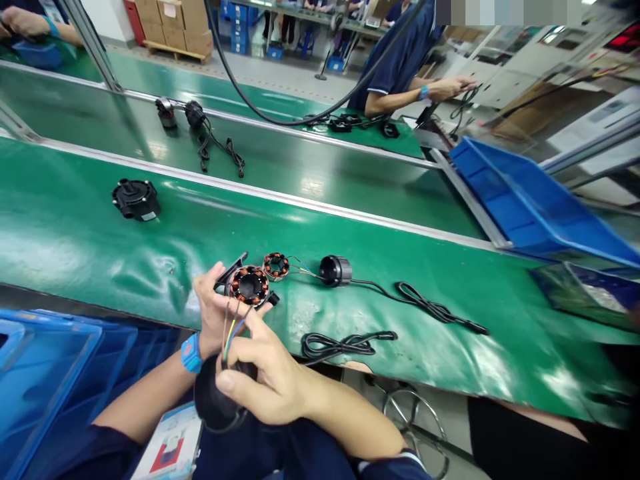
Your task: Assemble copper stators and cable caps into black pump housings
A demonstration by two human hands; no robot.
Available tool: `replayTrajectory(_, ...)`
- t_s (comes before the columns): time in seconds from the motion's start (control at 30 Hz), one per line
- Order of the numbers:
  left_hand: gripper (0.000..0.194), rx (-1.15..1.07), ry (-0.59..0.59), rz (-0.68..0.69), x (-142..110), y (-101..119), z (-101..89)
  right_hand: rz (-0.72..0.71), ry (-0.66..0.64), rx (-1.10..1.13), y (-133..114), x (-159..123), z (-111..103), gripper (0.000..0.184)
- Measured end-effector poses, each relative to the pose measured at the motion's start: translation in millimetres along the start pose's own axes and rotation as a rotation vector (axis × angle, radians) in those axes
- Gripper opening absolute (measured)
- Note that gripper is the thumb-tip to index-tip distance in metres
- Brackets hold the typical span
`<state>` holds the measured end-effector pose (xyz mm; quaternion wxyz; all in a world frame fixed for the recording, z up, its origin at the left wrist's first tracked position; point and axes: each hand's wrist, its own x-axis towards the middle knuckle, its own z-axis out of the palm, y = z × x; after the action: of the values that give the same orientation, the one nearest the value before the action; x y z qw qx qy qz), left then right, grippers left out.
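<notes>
My left hand (213, 310) is closed round a motor stator (240, 296) with copper windings, set in a black housing that sticks out past my fingers. Thin brown, yellow-green and blue wires (231, 330) run from the stator down to a black cup-shaped cover (213, 400) near my body. The fingers of my right hand (275, 380) pinch the wires at the cover's mouth, its thumb over the opening. Just beyond the held stator lies a second stator (276, 266), wired to another black cover (336, 271) on its side. A coiled black cable (340, 345) lies near the table edge.
A black pump (136, 199) stands on the green table (200, 227) at left. Behind the metal rail (280, 195) lie more motor parts (195, 115). Blue bins are at lower left (45, 373) and right (540, 193). A co-worker (400, 60) handles cables opposite.
</notes>
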<state>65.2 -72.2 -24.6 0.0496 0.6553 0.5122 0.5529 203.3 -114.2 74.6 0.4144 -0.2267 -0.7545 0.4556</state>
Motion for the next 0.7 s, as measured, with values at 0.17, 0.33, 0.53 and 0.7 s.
replayTrajectory(0.17, 0.127, -0.026, -0.021, -0.045, 3.8, 1.1, 2.5, 0.062, 0.054, -0.14, 6.3, -6.4, 14.9, 0.026)
replayTrajectory(0.33, 0.133, -0.021, -0.1, -0.109, 10.4, 2.7, -0.8, 0.045, 0.067, -0.099, 9.3, -22.1, 11.1, 0.018)
replayTrajectory(0.53, 0.128, -0.079, -0.106, 0.052, 9.5, -11.3, -1.5, 0.016, 0.503, -0.723, 25.5, -14.7, -28.6, 0.065)
replayTrajectory(0.7, 0.128, -0.121, -0.201, 0.056, 12.6, -18.5, -5.0, 0.04, 0.124, -0.652, 28.6, 13.8, -64.3, 0.061)
